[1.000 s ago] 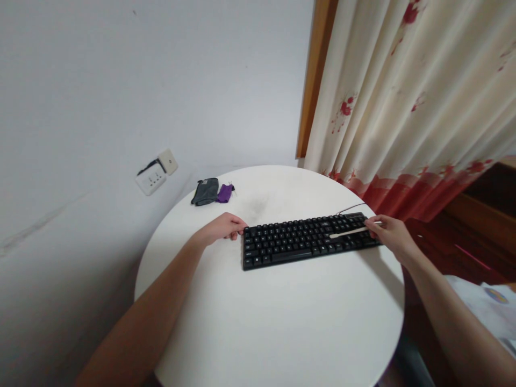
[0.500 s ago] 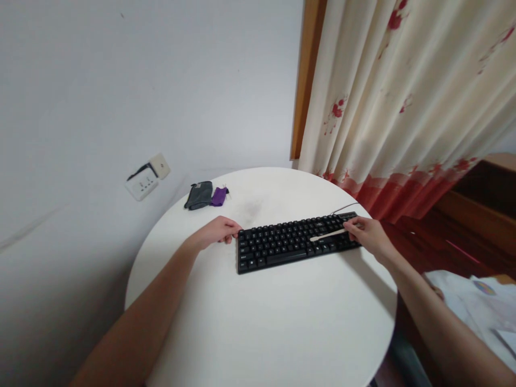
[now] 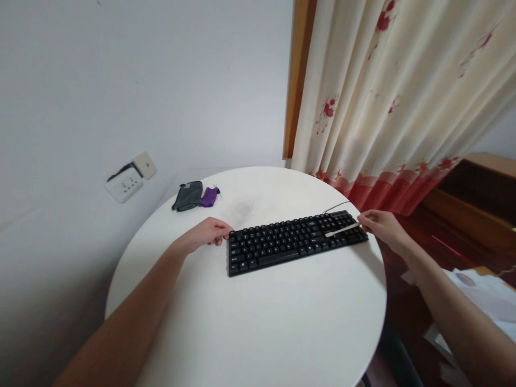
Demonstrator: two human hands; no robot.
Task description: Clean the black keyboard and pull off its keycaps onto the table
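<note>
A black keyboard (image 3: 282, 242) lies at a slight slant on the round white table (image 3: 258, 322). My left hand (image 3: 207, 234) is closed in a pinch at the keyboard's upper left corner, steadying that end. Between the thumb and fingers of my right hand (image 3: 379, 223) is a slim pale brush (image 3: 342, 230), shaped like a toothbrush. Its tip points left and rests on or just above the keys near the arrow keys and number pad; contact cannot be made out. My right hand is by the keyboard's right end.
A dark grey pouch (image 3: 188, 195) and a small purple cloth item (image 3: 209, 196) lie at the table's back left. The keyboard's cable (image 3: 337, 206) runs off the back right edge. A wall socket (image 3: 124, 184) is at left, a floral curtain (image 3: 363, 107) behind, papers (image 3: 479, 293) at lower right.
My right hand has drawn the brush to the right along the keyboard, toward the number pad. My left hand stays at the keyboard corner. The view has shifted slightly.
</note>
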